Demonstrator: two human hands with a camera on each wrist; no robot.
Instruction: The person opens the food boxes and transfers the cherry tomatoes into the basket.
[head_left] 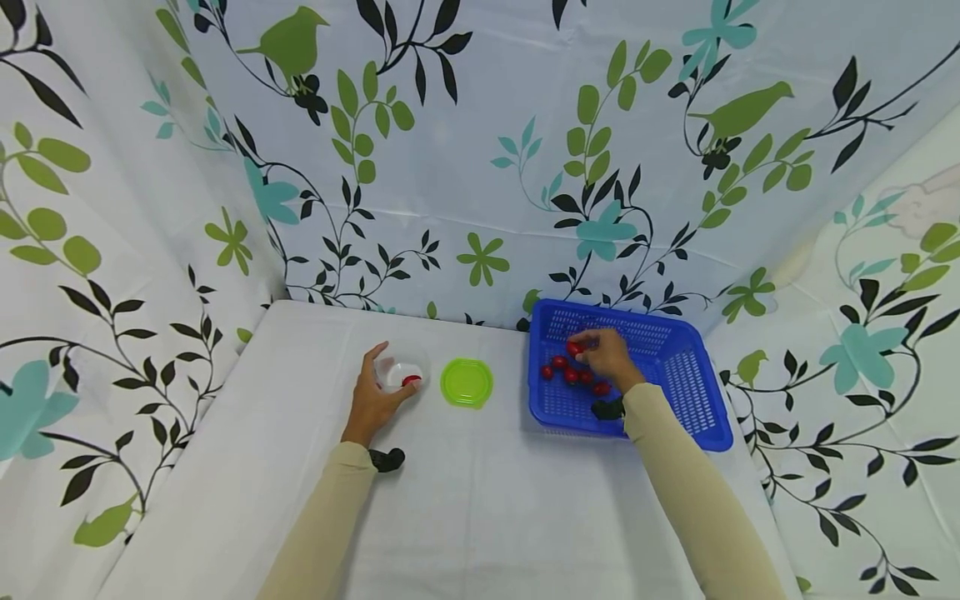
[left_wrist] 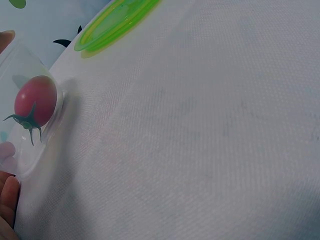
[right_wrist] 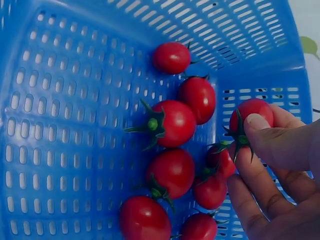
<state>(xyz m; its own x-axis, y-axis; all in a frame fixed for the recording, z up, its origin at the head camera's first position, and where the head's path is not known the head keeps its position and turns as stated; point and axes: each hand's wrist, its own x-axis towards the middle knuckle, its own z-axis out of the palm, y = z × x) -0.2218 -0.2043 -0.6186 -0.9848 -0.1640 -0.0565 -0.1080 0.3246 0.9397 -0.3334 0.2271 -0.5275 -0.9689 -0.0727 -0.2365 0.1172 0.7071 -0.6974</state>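
Observation:
My left hand [head_left: 372, 402] grips a small clear plastic container [head_left: 401, 369] from its left side, thumb and fingers spread around it. Inside the container lies a red cherry tomato [left_wrist: 38, 99] with its green stem. Over in the blue basket [head_left: 678, 354], my right hand [head_left: 609, 358] pinches another cherry tomato [right_wrist: 256, 114] between thumb and fingers. Several loose cherry tomatoes [right_wrist: 172, 172] lie on the basket floor beneath and beside that hand. Just right of the container, a bright green lid [head_left: 467, 383] rests flat on the table.
The basket has slotted walls and stands at the right edge of the white-covered table [head_left: 480, 500]. A curtain [head_left: 480, 167] patterned with leaves and birds hangs behind the table and along both sides. Dark straps sit around both wrists.

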